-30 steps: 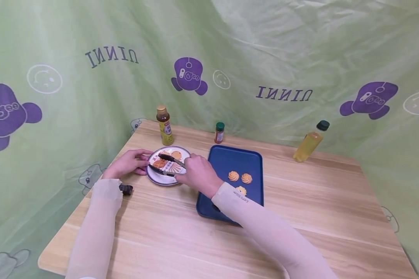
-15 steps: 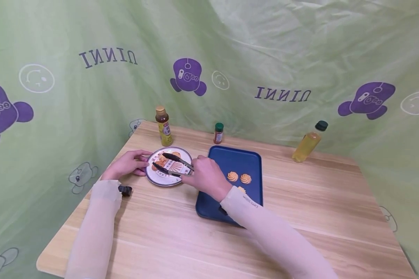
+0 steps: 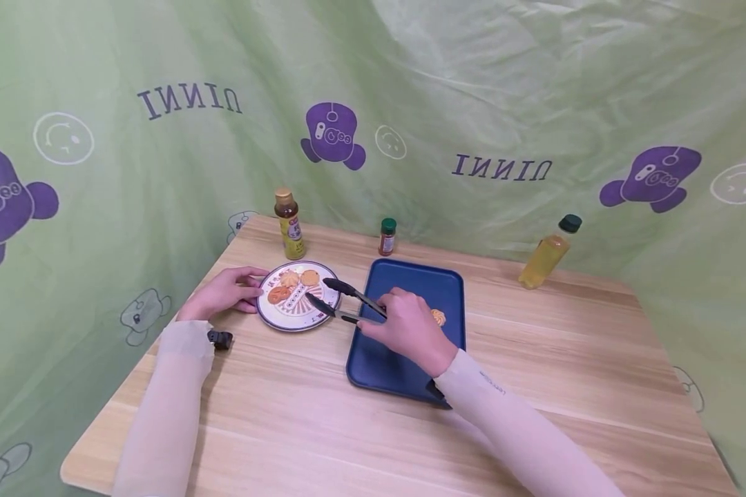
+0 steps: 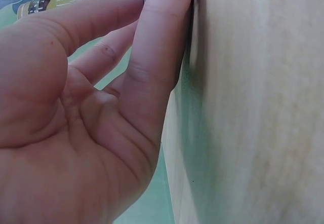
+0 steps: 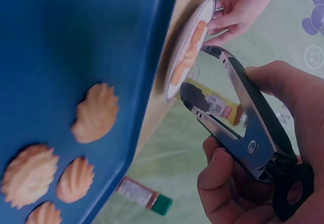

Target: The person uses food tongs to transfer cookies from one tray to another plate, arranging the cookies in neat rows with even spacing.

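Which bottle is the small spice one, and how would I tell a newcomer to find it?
Start at the blue tray in the middle of the wooden table. Look just past its far left corner, towards the green curtain: the spice bottle stands there upright. It is the shortest of the three bottles, reddish with a green cap, unlike the taller brown sauce bottle and yellow oil bottle.

The head view looks down over the light wooden table (image 3: 534, 386); both wrist views sit close, sharing the round patterned white plate (image 3: 267, 317) (image 5: 178, 69).
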Available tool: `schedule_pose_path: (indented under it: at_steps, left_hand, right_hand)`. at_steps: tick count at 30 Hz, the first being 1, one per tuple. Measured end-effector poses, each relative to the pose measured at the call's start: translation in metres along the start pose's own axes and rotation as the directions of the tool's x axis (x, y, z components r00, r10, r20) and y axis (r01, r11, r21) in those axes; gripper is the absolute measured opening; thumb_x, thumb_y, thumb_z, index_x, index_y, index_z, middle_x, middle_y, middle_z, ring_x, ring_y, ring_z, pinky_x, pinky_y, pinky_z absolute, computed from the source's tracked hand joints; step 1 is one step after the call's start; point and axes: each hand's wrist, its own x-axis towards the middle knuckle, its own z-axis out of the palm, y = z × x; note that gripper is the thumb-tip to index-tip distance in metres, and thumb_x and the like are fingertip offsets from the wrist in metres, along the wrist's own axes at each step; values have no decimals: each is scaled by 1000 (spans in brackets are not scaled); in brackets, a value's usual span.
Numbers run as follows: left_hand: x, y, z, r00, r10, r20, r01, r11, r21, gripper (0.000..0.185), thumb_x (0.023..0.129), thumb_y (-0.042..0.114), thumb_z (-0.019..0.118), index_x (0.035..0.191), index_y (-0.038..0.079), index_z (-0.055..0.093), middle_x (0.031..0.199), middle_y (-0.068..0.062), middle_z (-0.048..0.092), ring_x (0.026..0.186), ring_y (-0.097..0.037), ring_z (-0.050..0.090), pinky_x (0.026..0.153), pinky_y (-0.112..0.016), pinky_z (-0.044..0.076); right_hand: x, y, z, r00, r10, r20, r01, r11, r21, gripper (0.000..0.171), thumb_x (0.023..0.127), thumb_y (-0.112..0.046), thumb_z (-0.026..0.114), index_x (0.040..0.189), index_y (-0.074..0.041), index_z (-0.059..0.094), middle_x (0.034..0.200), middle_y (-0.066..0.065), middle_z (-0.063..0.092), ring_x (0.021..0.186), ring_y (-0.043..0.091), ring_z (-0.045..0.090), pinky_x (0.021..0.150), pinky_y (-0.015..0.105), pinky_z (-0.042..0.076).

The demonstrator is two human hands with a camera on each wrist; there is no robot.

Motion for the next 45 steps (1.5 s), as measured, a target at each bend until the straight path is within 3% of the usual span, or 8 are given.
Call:
schedule_pose_path:
  at_steps: [7,15,20,30,45]
  left_hand:
    - [-3,2,0,1000,6,15,-6,1000,-13,60,115,8,62,171,3,41,146,-28,52,93,-16,75,84,-31,74]
    - [-4,2,-3,1000,16,9,-15,1000,-9,61,115,10,63,171,2,40,145,-28,52,92,-16,76,84,-31,74]
    - [-3,0,-3,1000,17,13,-17,1000,-3,62,114,10,63,171,3,41,145,-29,52,93,-17,76,83,-31,74]
    - [-2,-3,-3,1000,5,13,-4,1000,-23,63,115,9,62,172,1,37,146,-30,52,91,-16,78,84,-33,74]
    - [3,0,-2,1000,2,8,-2,1000,-20,62,114,7,62,171,0,39,141,-29,54,89,-15,78,83,-33,75]
  right_hand:
    - [-28,21,-9,999,42,-33,-42,999,-13,45,90,-44,93,106,-3,84,88,4,70,68,15,60,56,25,55]
    - [-58,48,-27,996,27,-80,-32,998,-61,40,89,-39,94,101,-2,82,78,3,60,62,13,48,50,22,41]
    - [-72,65,-38,995,57,-86,-64,994,-84,39,88,-38,95,100,-3,82,78,2,60,62,13,48,51,23,40]
    - [-90,88,-57,989,82,-120,-97,988,-124,40,89,-36,93,100,1,82,81,6,65,60,14,51,50,23,43]
    - [-104,95,-70,990,58,-132,-81,982,-173,39,87,-35,95,98,1,84,84,8,71,61,15,57,53,34,55]
